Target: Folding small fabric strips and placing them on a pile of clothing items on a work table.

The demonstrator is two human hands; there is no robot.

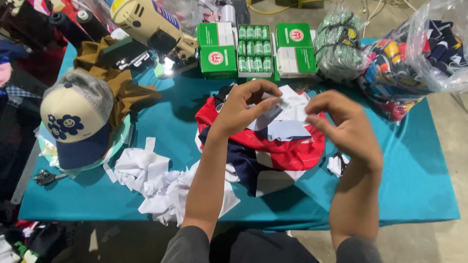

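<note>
A: What could have gone wrong at that moment?

B: The white fabric piece (pixel 285 113) was pinched only at its edges, so a slip was judged likely if either pinch had been eased; it would have dropped onto the red, white and navy garment (pixel 273 151) and been lost among the other scraps. The small scissors (pixel 340 160), lying just right of the garment and close under the right wrist, could have been knocked off the desk (pixel 419 185).

A: Where was the piece held, relative to the garment?

B: It was held just above the garment's far edge. The left hand (pixel 243 109) was closed in a pinch on its left side, thumb and forefinger meeting on the cloth. The right hand (pixel 343 124) was curled at its right edge, fingertips apparently on the cloth, though the grip itself could not be clearly seen.

A: And around the garment?

B: Crumpled white scraps (pixel 151 182) were heaped to its near left. Further left, a cap with blue flowers (pixel 73 122) was seen. Beyond the garment, green thread boxes (pixel 256 48) were lined up, with a cream sewing machine (pixel 146 24) to their left.
</note>
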